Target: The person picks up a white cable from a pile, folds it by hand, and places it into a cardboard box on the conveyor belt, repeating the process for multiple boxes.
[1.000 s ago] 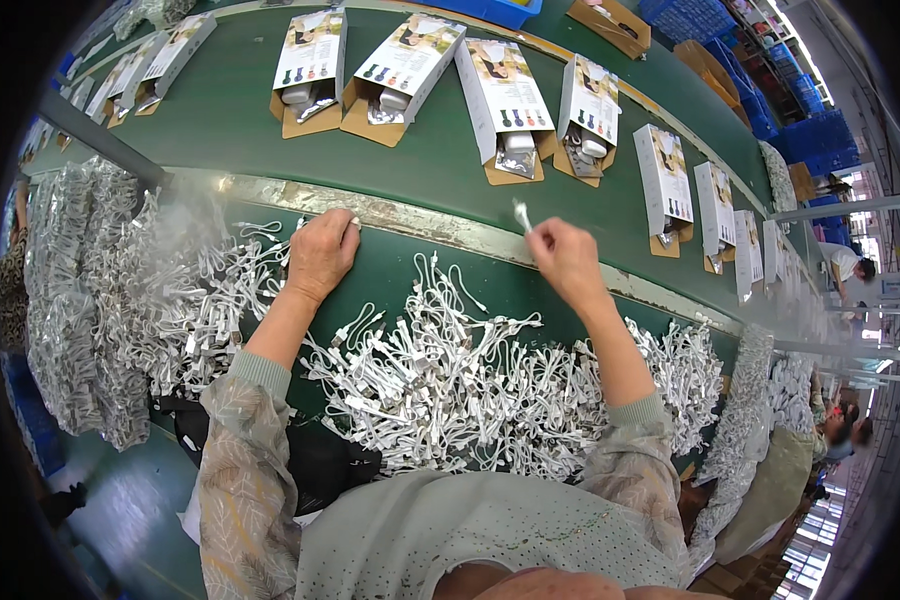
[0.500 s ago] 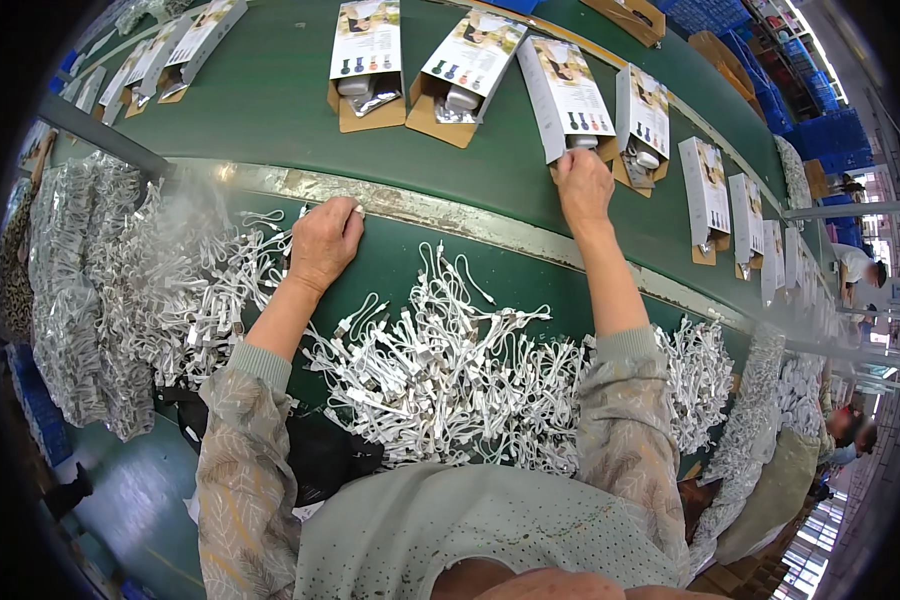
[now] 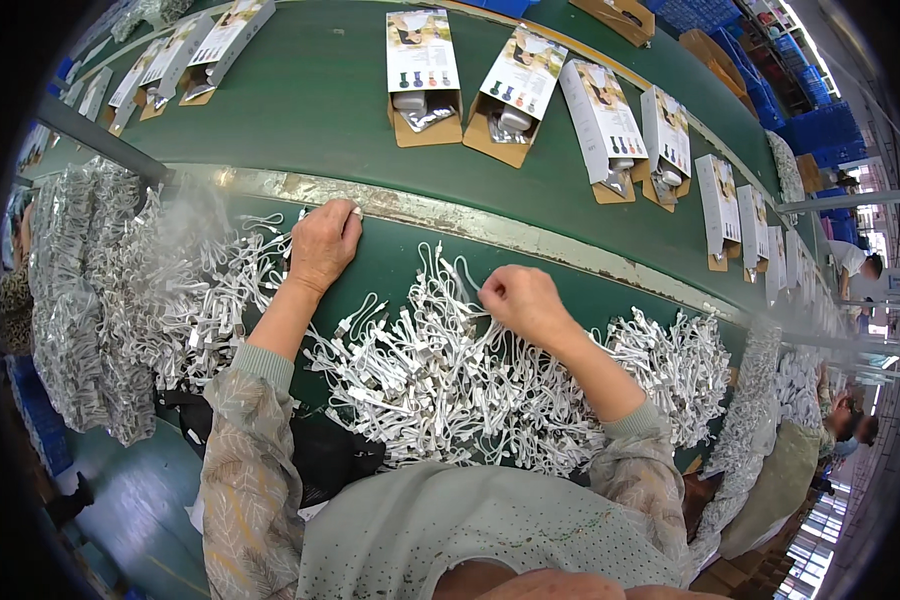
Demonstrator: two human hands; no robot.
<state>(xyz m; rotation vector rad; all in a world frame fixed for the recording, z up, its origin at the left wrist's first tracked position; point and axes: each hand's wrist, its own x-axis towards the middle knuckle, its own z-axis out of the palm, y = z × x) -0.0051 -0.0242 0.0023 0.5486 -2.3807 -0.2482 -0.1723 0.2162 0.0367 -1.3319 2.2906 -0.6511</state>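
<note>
My left hand [image 3: 322, 245] rests closed near the metal rail, beside a heap of white cables. A small white bit shows at its thumb tip; what it holds, if anything, is hidden. My right hand [image 3: 532, 308] is pinched over the top of the middle pile of short white USB cables [image 3: 440, 370], its fingertips at a cable loop [image 3: 464, 275]. Beyond the rail stand open printed boxes, among them a white box [image 3: 605, 115], a leaning box [image 3: 518, 75] and an upright box [image 3: 420, 60]. White devices and silvery bags show in their open ends.
A worn metal rail [image 3: 450, 225] divides the cable table from the green conveyor belt [image 3: 320, 100]. Bagged cables [image 3: 80, 300] hang over the table's left end. A grey post [image 3: 100, 135] crosses at left. Blue crates [image 3: 825, 135] and people are at far right.
My right hand has left the white box's open end and come back down to the cable pile. The boxes have shifted right along the belt. My left hand stays put.
</note>
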